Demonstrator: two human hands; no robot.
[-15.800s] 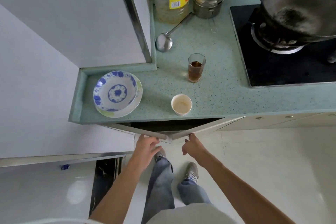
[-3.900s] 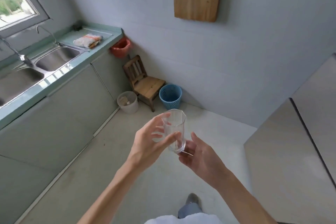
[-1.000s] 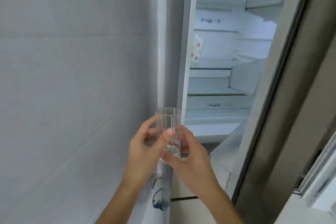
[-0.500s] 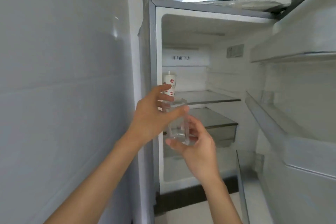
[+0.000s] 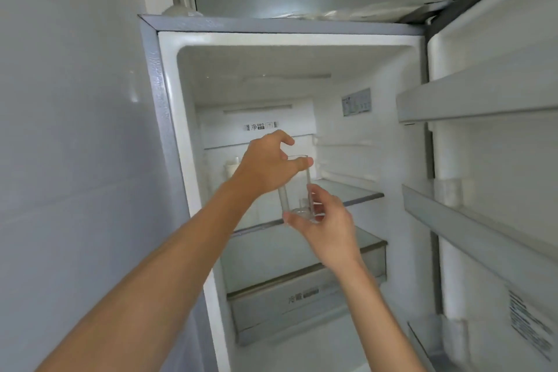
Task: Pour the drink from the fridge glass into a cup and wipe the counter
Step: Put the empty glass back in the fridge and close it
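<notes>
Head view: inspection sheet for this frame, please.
Surface: shelf inside the open fridge.
Job's things: glass, upright, looks empty, held in front of the shelf.
Clutter: white cup, partly hidden behind the left hand; white container in the door bin.
Grippers: left hand grips the glass near its rim; right hand holds its base.
Cables: nothing seen.
Surroundings: door open at right; wall at left; drawer below.

Glass between both hands, in front of the open fridge.
The left hand is at the glass's top and the right hand under its base. A shelf lies behind them. A cup is just left of the left hand. A drawer is below the right hand and the door to its right.
</notes>
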